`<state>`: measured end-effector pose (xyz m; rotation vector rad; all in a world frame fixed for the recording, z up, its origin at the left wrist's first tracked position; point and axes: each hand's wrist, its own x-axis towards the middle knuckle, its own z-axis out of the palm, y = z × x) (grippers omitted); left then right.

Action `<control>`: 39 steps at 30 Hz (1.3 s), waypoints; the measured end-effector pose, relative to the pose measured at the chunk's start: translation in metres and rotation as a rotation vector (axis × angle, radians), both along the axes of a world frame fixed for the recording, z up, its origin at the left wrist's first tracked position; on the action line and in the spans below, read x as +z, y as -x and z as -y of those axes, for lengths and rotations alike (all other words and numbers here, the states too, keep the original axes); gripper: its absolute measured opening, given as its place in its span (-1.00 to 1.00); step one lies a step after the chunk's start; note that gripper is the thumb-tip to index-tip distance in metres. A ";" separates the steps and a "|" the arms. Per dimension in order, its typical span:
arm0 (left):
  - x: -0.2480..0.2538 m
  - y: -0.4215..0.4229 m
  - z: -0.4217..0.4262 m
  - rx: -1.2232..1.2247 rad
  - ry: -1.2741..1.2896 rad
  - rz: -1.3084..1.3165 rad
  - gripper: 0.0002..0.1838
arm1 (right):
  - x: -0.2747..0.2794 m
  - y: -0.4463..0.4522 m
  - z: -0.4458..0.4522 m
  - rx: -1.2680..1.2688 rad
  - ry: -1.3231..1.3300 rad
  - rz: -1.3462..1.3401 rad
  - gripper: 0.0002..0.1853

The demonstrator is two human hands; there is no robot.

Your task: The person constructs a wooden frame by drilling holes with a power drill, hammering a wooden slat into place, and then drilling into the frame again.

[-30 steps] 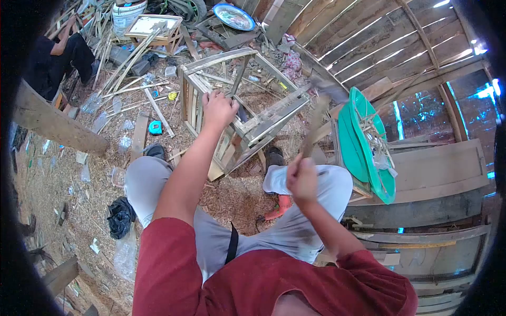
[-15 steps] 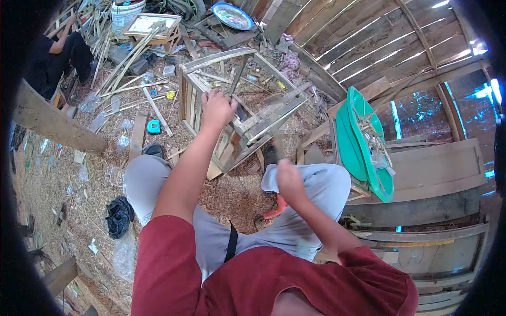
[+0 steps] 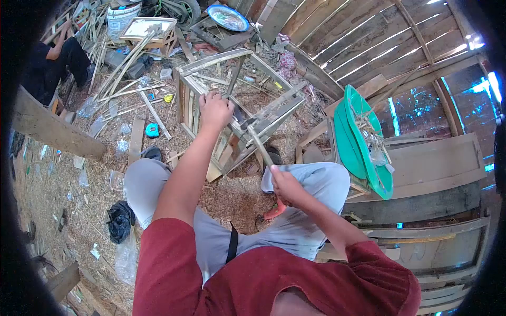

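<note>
My left hand [image 3: 216,111] grips the near top edge of a wooden frame [image 3: 213,59], its fingers curled over the rail. The frame is an open, box-like stand of bare slats on the floor between my feet. My right hand [image 3: 287,187] is closed round the wooden handle of a hammer [image 3: 260,146]. The hammer's dark head lies over the frame's near corner, to the right of my left hand; whether it touches the wood I cannot tell. Below my right hand, an orange power tool [image 3: 275,208] rests by my leg, partly hidden.
Wood shavings cover the floor. A turquoise tape measure [image 3: 152,130] and a black plastic bag [image 3: 120,218] lie to the left. Green basins [image 3: 348,142] with scraps stand at the right. A wooden post [image 3: 60,124] crosses the left side; beyond it sits another person [image 3: 74,60].
My right hand was blurred in motion; now the hammer shows clearly, its head down at the frame's corner. My left hand stays on the frame. The view has shifted slightly.
</note>
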<state>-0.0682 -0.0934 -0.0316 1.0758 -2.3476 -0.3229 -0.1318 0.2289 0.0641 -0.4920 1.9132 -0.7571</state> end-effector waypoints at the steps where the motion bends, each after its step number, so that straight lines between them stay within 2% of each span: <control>1: -0.005 0.002 0.002 0.008 0.014 -0.002 -0.58 | 0.020 -0.004 0.005 -0.049 0.014 0.022 -0.38; 3: -0.007 0.002 0.002 0.019 0.011 0.003 -0.59 | 0.052 -0.007 0.014 -0.135 0.024 0.069 -0.38; 4: -0.002 0.000 0.002 0.009 -0.002 0.011 -0.59 | 0.070 -0.015 0.023 -0.169 0.103 -0.029 -0.36; 6: -0.001 -0.001 0.001 0.000 -0.008 0.015 -0.59 | 0.106 -0.020 0.030 -0.208 0.396 0.024 -0.37; 8: -0.003 0.000 0.001 0.000 0.003 0.003 -0.59 | 0.113 -0.018 0.031 -0.265 0.601 0.051 -0.38; 9: -0.003 0.001 0.001 0.005 0.018 0.002 -0.59 | 0.092 -0.014 0.028 -0.169 0.629 -0.224 -0.38; 11: -0.007 0.002 0.002 0.019 0.047 0.000 -0.58 | 0.014 0.000 0.015 0.032 0.658 -0.774 -0.39; 12: -0.014 0.006 0.003 0.032 0.060 -0.008 -0.58 | -0.011 0.004 0.007 0.111 0.499 -0.607 -0.39; 15: -0.025 0.009 0.011 0.054 0.094 -0.047 -0.59 | 0.032 -0.011 0.010 -0.049 -0.019 -0.087 -0.40; 19: -0.011 0.001 0.001 0.008 0.069 -0.067 -0.64 | 0.094 -0.018 0.027 -0.228 0.282 0.066 -0.34; 21: -0.008 0.001 0.001 0.005 0.065 -0.052 -0.63 | 0.097 -0.020 0.029 -0.266 0.478 -0.030 -0.35; 23: -0.010 0.000 0.001 0.006 0.083 -0.061 -0.64 | 0.068 -0.021 0.026 -0.308 0.624 -0.150 -0.35; 25: -0.010 0.002 0.001 0.008 0.080 -0.075 -0.64 | 0.010 -0.006 0.009 0.102 0.347 -0.603 -0.35; 26: -0.010 0.002 0.000 0.009 0.068 -0.081 -0.63 | 0.007 -0.002 0.008 0.094 0.134 -0.453 -0.35; 28: -0.012 0.003 0.003 0.009 0.061 -0.082 -0.62 | 0.021 0.000 0.014 0.049 -0.033 -0.238 -0.36; 30: -0.017 0.004 0.005 -0.002 0.058 -0.068 -0.62 | 0.056 -0.001 0.020 -0.032 0.045 -0.109 -0.34; 33: -0.015 0.004 0.004 -0.010 0.041 -0.068 -0.61 | 0.103 -0.013 0.031 -0.206 0.369 -0.010 -0.33; 34: -0.015 0.003 0.003 -0.010 0.036 -0.069 -0.61 | 0.105 -0.015 0.033 -0.218 0.511 -0.012 -0.35; 36: -0.012 0.003 0.003 -0.014 0.032 -0.077 -0.61 | 0.049 -0.010 0.025 -0.044 0.559 -0.706 -0.37; 38: -0.018 0.005 0.006 0.006 0.090 -0.061 -0.63 | 0.000 -0.004 0.006 0.049 0.401 -0.636 -0.37; 39: -0.016 0.005 0.005 0.017 0.116 -0.051 -0.64 | -0.002 -0.003 0.002 0.048 0.267 -0.471 -0.36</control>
